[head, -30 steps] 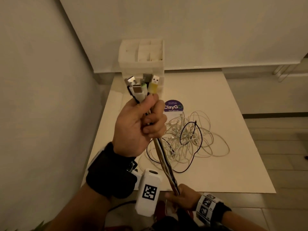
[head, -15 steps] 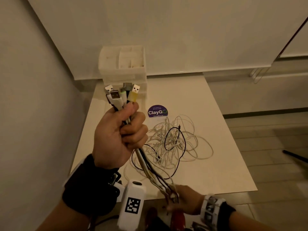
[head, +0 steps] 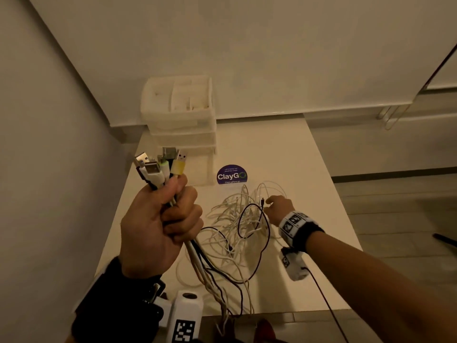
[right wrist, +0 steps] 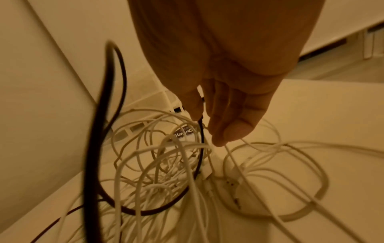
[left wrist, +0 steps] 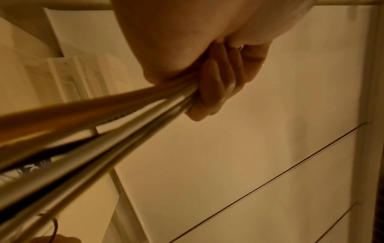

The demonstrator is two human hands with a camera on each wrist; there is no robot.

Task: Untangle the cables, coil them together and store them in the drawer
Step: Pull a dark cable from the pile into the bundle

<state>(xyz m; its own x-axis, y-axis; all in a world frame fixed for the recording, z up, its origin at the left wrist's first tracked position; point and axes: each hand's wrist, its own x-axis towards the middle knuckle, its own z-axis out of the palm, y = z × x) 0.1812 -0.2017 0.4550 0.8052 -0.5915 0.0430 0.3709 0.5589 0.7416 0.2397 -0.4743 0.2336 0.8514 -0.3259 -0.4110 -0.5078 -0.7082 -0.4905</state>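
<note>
I have the plug ends [head: 163,164] bunched in my left hand [head: 158,226], fist closed tight round the bundle and lifted above the tabletop's [head: 309,169] left edge, so all the cables [head: 237,226] start from one even point for coiling. Their lengths run down from my fist and off the near edge, then back into the loose tangle lying mid-tabletop. My right hand [head: 278,209] reaches into that tangle, thumb and forefinger pinching the free end of the black cable [right wrist: 200,131] (the other fingers hang relaxed), I judge to draw it out of the white loops. Those white loops [right wrist: 166,156] cross over and through the black one, so pulling may tighten a snag. The drawer unit [head: 180,129] stands at the far left corner, drawers seemingly shut; a purple sticker [head: 231,175] lies just beside it.
</note>
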